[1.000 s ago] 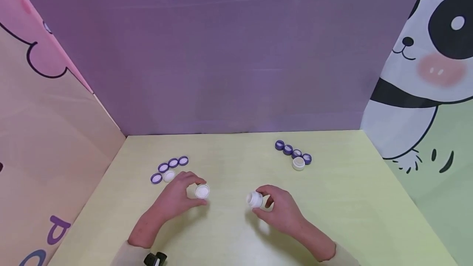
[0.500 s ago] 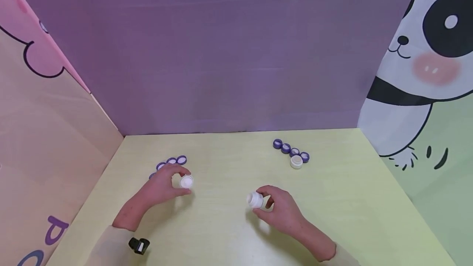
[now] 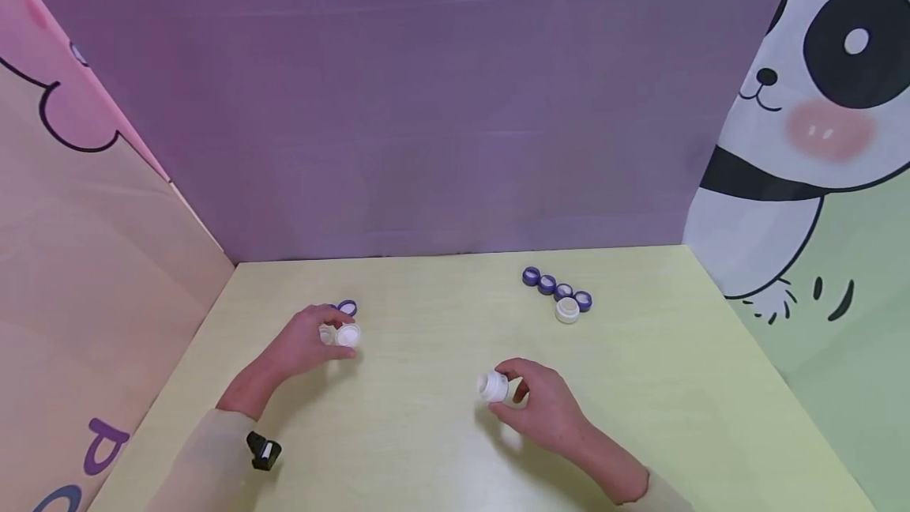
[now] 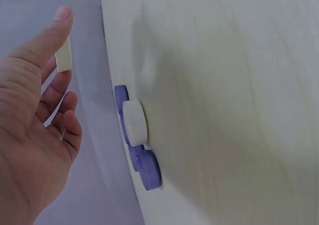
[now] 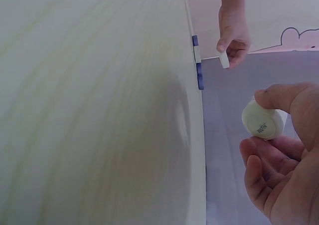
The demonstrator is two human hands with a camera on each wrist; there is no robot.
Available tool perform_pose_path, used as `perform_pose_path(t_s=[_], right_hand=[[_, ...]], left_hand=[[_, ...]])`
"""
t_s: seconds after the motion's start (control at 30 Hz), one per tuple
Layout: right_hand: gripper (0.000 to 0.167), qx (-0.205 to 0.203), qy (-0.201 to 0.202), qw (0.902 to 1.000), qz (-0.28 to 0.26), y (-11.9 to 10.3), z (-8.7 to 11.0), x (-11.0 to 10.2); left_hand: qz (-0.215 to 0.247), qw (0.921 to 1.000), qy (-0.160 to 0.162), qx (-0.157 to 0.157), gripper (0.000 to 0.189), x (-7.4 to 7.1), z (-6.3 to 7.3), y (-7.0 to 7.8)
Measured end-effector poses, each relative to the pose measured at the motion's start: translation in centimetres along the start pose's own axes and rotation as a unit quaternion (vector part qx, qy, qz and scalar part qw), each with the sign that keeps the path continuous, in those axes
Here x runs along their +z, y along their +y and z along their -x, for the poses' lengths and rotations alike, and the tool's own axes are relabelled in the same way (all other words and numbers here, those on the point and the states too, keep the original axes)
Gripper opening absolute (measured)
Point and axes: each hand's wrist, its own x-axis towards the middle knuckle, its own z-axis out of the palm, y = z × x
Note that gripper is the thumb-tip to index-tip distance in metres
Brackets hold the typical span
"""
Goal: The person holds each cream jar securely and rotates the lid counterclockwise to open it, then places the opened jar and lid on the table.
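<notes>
In the head view my left hand [image 3: 302, 346] pinches a round white lid [image 3: 347, 336] at its edge, the pale inner side facing up. It hovers over the left group, where a white lid [image 4: 134, 123] lies against several purple lids [image 4: 150, 169] on the table. Part of that group is hidden behind the hand. My right hand [image 3: 543, 408] holds a small white jar [image 3: 494, 387] between thumb and fingers, tilted with its mouth to the left, above the table. Dark print marks the jar's base [image 5: 261, 127] in the right wrist view.
Several small purple round pieces [image 3: 547, 284] stand in a slanting row at the back right. A white round piece [image 3: 566, 310] touches the row's near end. A purple wall [image 3: 455, 117] rises behind the pale table [image 3: 426, 449], with printed side walls left and right.
My left hand has moved left and toward the back with the white lid, from the middle to over the left group. The right hand with the jar has stayed almost still.
</notes>
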Motion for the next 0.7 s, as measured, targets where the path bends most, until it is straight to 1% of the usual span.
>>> perform_pose_path(t_s=[0.17, 0.33, 0.43, 0.6, 0.7], right_hand=[[0.035, -0.002, 0.001, 1.0000, 0.003, 0.2, 0.1, -0.1], [0.035, -0.001, 0.000, 1.0000, 0.001, 0.4, 0.2, -0.1], [0.035, -0.001, 0.000, 1.0000, 0.000, 0.6, 0.3, -0.1], [0.035, -0.002, 0.000, 1.0000, 0.002, 0.7, 0.4, -0.2], [0.035, -0.002, 0.000, 1.0000, 0.001, 0.7, 0.4, -0.3]], left_hand=[[0.012, 0.9999, -0.001, 0.000, 0.046, 0.2, -0.5, -1.3], [0.018, 0.9998, -0.004, 0.009, 0.046, 0.4, -1.0, -2.4], [0.012, 0.9999, -0.004, 0.009, 0.046, 0.4, -1.2, -2.8], [-0.020, 0.9998, -0.003, 0.002, 0.048, 0.5, -1.4, -3.6], [-0.039, 0.9992, -0.003, -0.008, 0.049, 0.6, -1.6, -4.0]])
